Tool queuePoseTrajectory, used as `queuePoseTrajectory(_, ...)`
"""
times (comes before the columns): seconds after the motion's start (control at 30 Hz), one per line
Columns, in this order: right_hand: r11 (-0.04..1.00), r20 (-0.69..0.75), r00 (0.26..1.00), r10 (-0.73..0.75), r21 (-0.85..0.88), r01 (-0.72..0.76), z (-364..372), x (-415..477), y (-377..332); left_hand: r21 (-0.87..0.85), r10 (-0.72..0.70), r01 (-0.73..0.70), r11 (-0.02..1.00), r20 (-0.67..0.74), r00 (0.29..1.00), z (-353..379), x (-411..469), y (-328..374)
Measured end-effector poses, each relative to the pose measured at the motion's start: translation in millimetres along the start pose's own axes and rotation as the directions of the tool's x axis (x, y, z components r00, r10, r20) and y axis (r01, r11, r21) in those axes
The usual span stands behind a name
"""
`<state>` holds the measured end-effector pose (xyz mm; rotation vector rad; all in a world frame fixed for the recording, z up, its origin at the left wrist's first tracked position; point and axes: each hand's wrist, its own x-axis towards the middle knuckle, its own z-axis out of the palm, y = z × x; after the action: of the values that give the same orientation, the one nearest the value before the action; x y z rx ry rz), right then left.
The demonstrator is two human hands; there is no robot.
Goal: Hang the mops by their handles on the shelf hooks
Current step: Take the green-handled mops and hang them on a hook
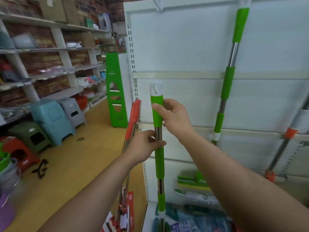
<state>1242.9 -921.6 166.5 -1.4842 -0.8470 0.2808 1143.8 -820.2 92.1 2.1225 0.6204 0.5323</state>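
Observation:
I hold a green and steel mop handle (159,162) upright in front of the white shelf panel (184,42). Its white end cap (155,89) with a hanging hole points up. My right hand (173,117) grips the upper green sleeve just below the cap. My left hand (143,147) pinches the bare steel section lower down. A white hook (158,5) sticks out at the panel's top, well above the cap, with nothing on it. A second green mop (229,69) hangs on the panel to the right, its sponge head (194,180) low down.
Red-handled mops (132,121) lean at the panel's left edge. An orange-jointed steel mop (284,143) is at the right. A green stand (115,91), stacked plastic stools (51,119) and stocked wall shelves (50,51) line the aisle to the left. Packaged goods (189,220) lie below.

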Motion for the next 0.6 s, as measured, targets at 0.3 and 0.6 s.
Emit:
queuePoseTrajectory(0.3,0.998,-0.143,0.989,-0.024,-0.069,0.014,-73,5,-21,-0.042,0.076,-0.073,0.996,0.074,0.994,43,21,64)
queuePoseTrajectory(0.6,0.99,-0.256,0.964,-0.079,-0.133,0.046,-122,12,-39,-0.154,0.182,-0.159,0.975,0.153,0.971,68,50,100)
